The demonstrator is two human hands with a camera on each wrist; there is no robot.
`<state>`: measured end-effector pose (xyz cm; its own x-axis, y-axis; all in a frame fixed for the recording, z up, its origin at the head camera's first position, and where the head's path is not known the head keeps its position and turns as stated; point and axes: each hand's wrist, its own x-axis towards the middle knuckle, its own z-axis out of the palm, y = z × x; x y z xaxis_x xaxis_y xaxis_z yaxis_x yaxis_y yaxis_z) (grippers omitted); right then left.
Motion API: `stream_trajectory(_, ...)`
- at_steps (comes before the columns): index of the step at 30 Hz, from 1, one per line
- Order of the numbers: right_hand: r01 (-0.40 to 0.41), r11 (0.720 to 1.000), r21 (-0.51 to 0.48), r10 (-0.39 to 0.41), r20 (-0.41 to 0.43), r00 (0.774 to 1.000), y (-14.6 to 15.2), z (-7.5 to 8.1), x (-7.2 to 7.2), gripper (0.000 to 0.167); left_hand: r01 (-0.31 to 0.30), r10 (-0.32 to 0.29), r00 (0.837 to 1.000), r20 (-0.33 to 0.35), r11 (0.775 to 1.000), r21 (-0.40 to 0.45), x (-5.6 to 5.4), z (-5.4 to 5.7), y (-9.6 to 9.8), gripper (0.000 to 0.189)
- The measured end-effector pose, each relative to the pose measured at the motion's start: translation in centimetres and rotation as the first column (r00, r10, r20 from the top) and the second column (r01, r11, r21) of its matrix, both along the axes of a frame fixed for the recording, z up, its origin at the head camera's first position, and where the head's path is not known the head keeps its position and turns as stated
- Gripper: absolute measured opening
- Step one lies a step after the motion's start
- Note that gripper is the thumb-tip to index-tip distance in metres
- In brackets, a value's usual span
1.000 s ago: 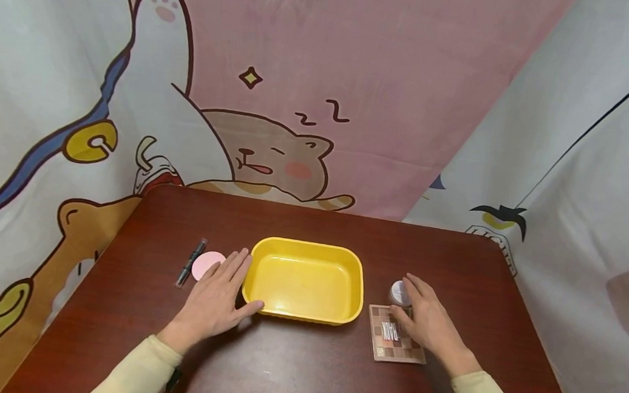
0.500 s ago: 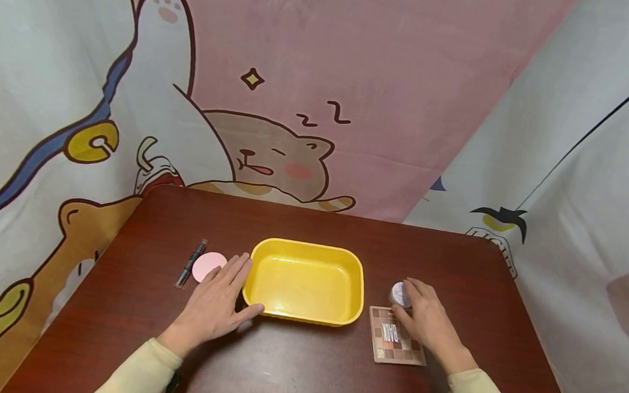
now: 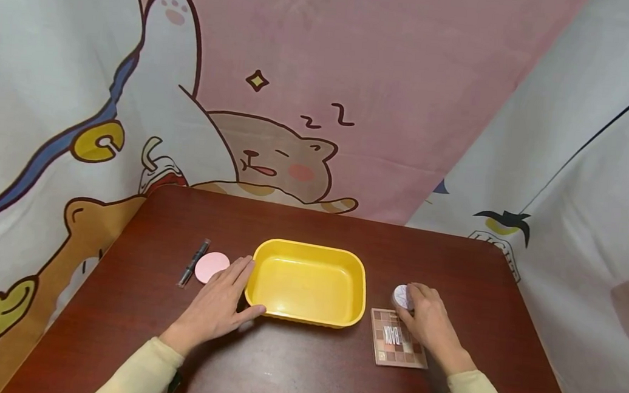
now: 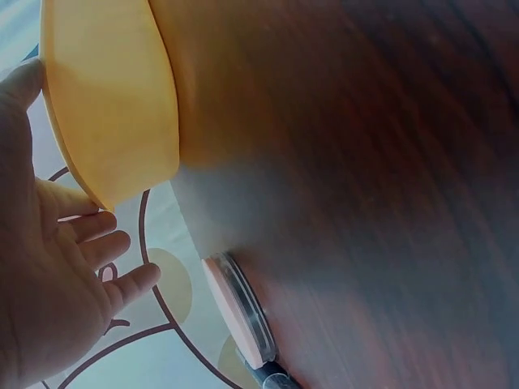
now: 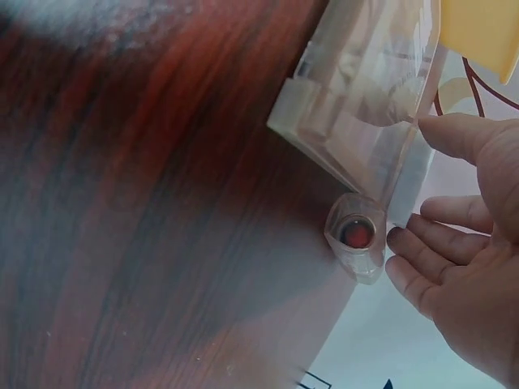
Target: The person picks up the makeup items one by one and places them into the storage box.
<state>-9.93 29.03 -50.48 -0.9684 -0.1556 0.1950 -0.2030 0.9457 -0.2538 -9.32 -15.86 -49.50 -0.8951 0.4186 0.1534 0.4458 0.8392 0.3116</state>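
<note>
My left hand point(image 3: 213, 307) lies along the left end of a yellow plastic tray point(image 3: 304, 293), fingers straight and thumb at its near corner. In the left wrist view, thumb and index fingertips touch the rim. A round jar point(image 3: 401, 296) with a pale patterned lid stands right of the tray, its right side covered by my right hand point(image 3: 430, 319). That hand's fingers are loosely bent at the jar, thumb toward its near side. An eyeshadow palette point(image 3: 392, 342) lies partly under the hand. In the right wrist view, a small clear piece with a red centre point(image 5: 357, 233) sits beside the fingertips.
A pink round compact point(image 3: 211, 266) lies left of the tray, near my left fingers. Beside it is a dark pen-like stick point(image 3: 193, 264) with clear ends. The brown table point(image 3: 302, 378) meets a cartoon-printed cloth point(image 3: 397, 105) behind and at both sides.
The view shifts slightly. My right fingertips draw back a little and bend more at the jar, uncovering more of its lid. The left hand and the tray hold their places.
</note>
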Motion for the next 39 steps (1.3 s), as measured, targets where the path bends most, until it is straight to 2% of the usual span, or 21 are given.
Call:
stream_trajectory(4, 0.010, 1.000, -0.006, -0.010, 0.006, 1.000, 0.1, -0.2, -0.1, 0.057, 0.003, -0.004, 1.000, 0.005, 1.000, 0.013, -0.1, -0.2, -0.1, 0.101)
stream_trajectory(11, -0.015, 1.000, -0.011, 0.014, -0.076, 0.997, 0.2, -0.7, -0.4, 0.053, -0.001, 0.001, 1.000, 0.014, 1.000, 0.020, -0.2, -0.3, -0.1, 0.101)
stream_trajectory(15, -0.023, 1.000, -0.004, 0.022, -0.094, 0.995, 0.1, -0.7, -0.4, 0.052, -0.005, 0.005, 1.000, 0.017, 1.000, 0.008, -0.3, -0.3, -0.2, 0.101)
stream_trajectory(25, -0.033, 0.999, -0.014, 0.032, -0.071, 0.997, -0.2, -0.5, -0.5, 0.050, -0.012, 0.012, 0.999, 0.031, 1.000, 0.000, -0.3, -0.2, -0.2, 0.102)
stream_trajectory(33, -0.026, 1.000, -0.001, 0.026, -0.030, 0.999, -0.9, 0.6, -0.4, 0.055, -0.019, 0.019, 0.999, 0.050, 1.000, -0.002, -0.3, 0.1, -0.1, 0.102)
stream_trajectory(39, -0.045, 0.999, -0.018, 0.044, -0.057, 0.997, -1.6, 1.1, -0.2, 0.056, -0.020, 0.020, 0.999, 0.045, 1.000, -0.005, -0.3, 0.0, -0.1, 0.103)
